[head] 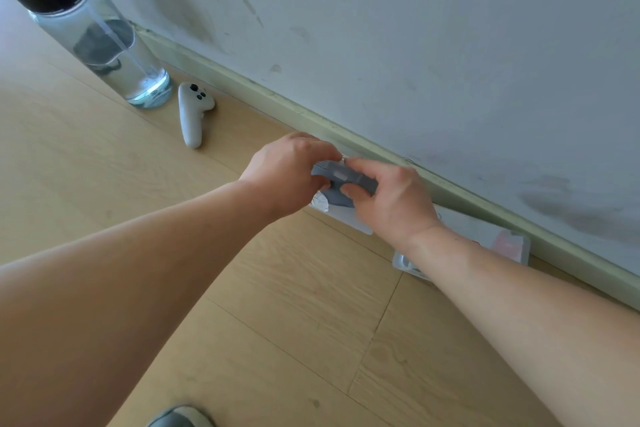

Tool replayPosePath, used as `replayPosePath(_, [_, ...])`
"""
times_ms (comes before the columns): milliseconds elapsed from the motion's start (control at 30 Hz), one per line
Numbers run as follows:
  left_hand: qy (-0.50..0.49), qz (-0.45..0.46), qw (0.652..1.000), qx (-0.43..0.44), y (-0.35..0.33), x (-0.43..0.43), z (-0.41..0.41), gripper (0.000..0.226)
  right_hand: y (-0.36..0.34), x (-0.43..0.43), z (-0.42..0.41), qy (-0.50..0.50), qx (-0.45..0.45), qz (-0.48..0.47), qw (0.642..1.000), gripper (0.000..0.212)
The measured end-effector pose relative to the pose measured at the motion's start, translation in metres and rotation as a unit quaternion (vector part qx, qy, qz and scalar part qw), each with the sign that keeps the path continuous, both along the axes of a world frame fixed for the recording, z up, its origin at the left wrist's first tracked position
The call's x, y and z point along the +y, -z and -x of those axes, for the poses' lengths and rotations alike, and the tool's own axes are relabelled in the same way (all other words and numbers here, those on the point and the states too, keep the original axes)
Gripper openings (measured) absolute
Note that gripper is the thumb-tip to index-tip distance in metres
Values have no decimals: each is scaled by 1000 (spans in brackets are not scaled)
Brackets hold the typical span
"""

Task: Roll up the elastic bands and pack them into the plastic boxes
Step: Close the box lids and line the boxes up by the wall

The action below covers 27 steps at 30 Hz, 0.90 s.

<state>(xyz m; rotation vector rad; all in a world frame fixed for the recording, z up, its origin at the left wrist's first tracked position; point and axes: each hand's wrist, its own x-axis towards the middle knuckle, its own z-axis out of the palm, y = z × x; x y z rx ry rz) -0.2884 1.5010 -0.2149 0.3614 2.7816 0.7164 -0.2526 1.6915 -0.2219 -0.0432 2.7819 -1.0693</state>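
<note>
A grey elastic band [341, 178], partly rolled, sits between both hands just above a clear plastic box [349, 217] on the wooden floor by the wall. My left hand [287, 173] grips the band's left end with curled fingers. My right hand [391, 198] holds its right side, thumb and fingers wrapped round it. A second clear plastic box [498, 239] lies to the right against the skirting, partly hidden by my right forearm, with something pink inside.
A clear water bottle [100, 42] with a black cap stands at the far left. A white handheld controller [192, 113] lies beside it. The skirting board [450, 191] and wall run diagonally behind the boxes. A grey shoe tip [180, 418] shows at the bottom.
</note>
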Motion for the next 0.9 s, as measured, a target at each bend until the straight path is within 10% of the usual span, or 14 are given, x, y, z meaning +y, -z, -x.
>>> replayPosePath(900, [-13, -66, 996, -58, -12, 5, 15, 29, -14, -5, 19, -87, -44, -86, 991, 15])
